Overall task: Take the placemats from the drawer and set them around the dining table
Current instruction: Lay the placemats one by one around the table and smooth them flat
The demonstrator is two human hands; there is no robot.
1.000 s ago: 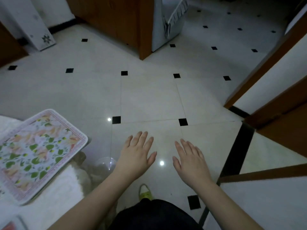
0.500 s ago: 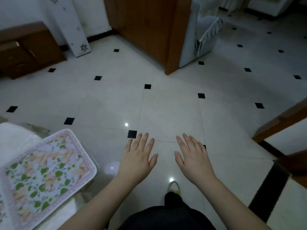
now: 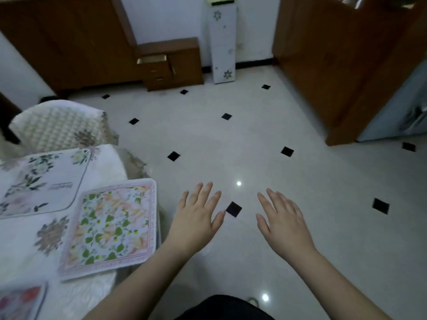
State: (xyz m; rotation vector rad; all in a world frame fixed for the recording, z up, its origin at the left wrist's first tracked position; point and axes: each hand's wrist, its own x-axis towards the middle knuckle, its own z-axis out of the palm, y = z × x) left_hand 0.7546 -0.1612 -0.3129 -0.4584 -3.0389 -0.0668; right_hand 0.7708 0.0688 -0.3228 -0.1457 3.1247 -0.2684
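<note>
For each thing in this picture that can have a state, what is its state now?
Left hand: open, empty.
Right hand: open, empty.
Top drawer of the small cabinet: pulled open.
Green-leaf placemat: flat on the table, corner past the edge.
Pale floral placemat: flat on the table.
Wooden door: open.

left hand (image 3: pixel 196 221), right hand (image 3: pixel 282 221), outstretched, empty

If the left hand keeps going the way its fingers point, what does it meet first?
Nothing close: the left hand points over bare floor toward the small cabinet with its open drawer, probably the first obstacle, though depth is unclear.
</note>
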